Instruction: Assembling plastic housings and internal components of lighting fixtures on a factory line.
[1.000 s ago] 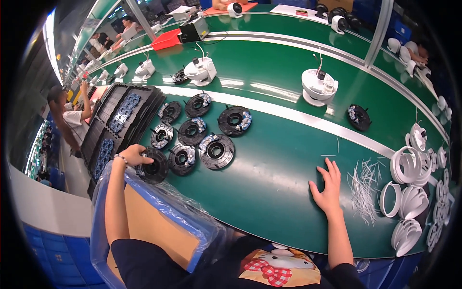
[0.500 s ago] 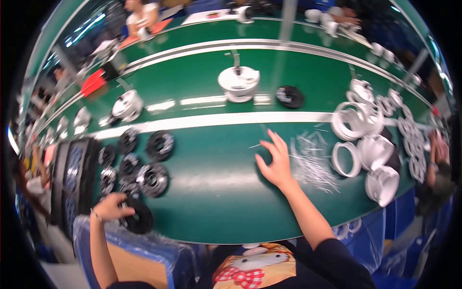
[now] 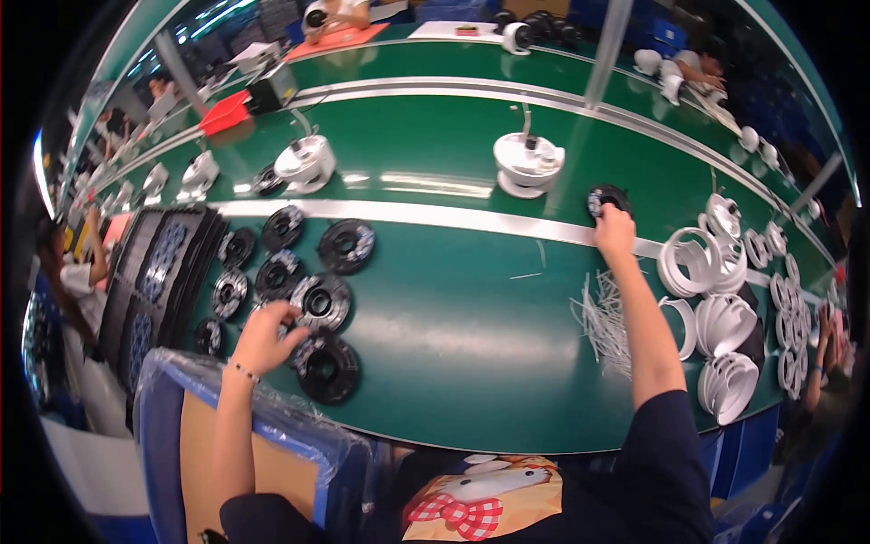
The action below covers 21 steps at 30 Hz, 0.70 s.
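My right hand (image 3: 615, 232) reaches far forward, its fingers closed at the near edge of a black ring-shaped disc (image 3: 606, 199) on the green strip beyond the white line. A white round housing (image 3: 529, 165) with a strip sticking up from it stands to the left of that disc. At the left of the table, my left hand (image 3: 265, 337) hovers by several black ring-shaped discs, thumb and fingers apart. Nearest to it are one shiny disc (image 3: 322, 302) and a darker disc (image 3: 327, 366). Whether its fingertips touch them I cannot tell.
Thin white strips (image 3: 602, 325) lie in a loose pile below my right forearm. White rings (image 3: 691, 260) and cup-shaped parts (image 3: 727, 388) stand at the right. Black trays (image 3: 154, 272) are stacked at the left. Blue plastic-wrapped bins (image 3: 249, 435) sit by the table's near edge.
My right hand has moved forward from beside the strips to the black disc. My left hand has shifted forward from the nearest disc. The whole view has turned leftward.
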Available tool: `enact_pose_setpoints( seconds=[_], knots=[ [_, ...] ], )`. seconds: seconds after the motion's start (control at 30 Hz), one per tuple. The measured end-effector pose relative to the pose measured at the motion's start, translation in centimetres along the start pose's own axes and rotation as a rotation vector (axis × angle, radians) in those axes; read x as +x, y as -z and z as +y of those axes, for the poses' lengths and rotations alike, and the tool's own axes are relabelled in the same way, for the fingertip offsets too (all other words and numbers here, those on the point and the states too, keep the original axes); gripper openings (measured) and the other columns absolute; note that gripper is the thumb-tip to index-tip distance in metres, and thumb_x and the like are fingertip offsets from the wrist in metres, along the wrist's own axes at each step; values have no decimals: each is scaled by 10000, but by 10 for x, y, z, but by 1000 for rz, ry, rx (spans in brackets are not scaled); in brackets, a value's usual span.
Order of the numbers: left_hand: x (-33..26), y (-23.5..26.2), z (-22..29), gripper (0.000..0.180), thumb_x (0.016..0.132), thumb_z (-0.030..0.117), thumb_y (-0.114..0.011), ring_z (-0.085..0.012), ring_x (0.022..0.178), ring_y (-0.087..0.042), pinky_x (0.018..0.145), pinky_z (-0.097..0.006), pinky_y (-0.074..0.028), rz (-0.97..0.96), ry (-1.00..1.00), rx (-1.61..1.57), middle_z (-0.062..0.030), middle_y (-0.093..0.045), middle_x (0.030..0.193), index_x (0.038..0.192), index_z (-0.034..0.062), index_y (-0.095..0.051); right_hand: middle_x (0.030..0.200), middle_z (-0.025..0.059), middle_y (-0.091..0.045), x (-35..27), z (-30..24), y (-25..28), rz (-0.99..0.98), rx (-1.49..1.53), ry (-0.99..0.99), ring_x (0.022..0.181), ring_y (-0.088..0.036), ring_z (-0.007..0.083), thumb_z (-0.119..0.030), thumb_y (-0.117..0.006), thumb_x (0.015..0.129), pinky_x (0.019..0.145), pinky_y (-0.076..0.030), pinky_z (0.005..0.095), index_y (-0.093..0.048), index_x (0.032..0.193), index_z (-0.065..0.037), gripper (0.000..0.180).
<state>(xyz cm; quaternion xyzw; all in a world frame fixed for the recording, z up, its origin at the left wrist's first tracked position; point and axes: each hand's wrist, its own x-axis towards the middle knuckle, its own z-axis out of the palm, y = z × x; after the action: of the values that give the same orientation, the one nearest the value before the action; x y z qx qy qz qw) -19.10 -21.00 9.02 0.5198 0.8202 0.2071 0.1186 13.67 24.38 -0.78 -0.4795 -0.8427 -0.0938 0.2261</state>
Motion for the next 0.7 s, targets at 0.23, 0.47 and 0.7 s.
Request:
enact_pose_setpoints(
  seconds=[0.23, 0.47, 0.7],
  knots=[
    [-4, 18, 1, 161, 726, 77, -614, -208, 719, -581, 592, -281, -450, 286, -60, -129, -109, -594, 788, 858, 6, -555, 666, 125, -588, 7, -49, 42, 55, 319, 78, 691, -562, 307, -115, -665, 644, 619, -435, 410, -552, 764, -52, 177],
    [-131, 90, -8, 472, 727, 141, -620, -265, 843, -566, 737, -340, -449, 287, 82, 113, -145, -571, 948, 1129, -4, -420, 659, 160, -491, -90, -220, 108, -99, 556, 768, 663, -488, 337, 19, -575, 637, 624, -397, 414, -486, 725, -22, 132],
    [-374, 122, -21, 291, 758, 210, -611, -167, 756, -583, 686, -288, -468, 448, 956, 335, -98, -601, 809, 949, 3, -537, 912, 181, -571, -121, -271, 72, -240, 464, 1043, 885, -532, 344, 20, -575, 637, 794, -404, 407, -521, 910, 18, 279]
  ],
)
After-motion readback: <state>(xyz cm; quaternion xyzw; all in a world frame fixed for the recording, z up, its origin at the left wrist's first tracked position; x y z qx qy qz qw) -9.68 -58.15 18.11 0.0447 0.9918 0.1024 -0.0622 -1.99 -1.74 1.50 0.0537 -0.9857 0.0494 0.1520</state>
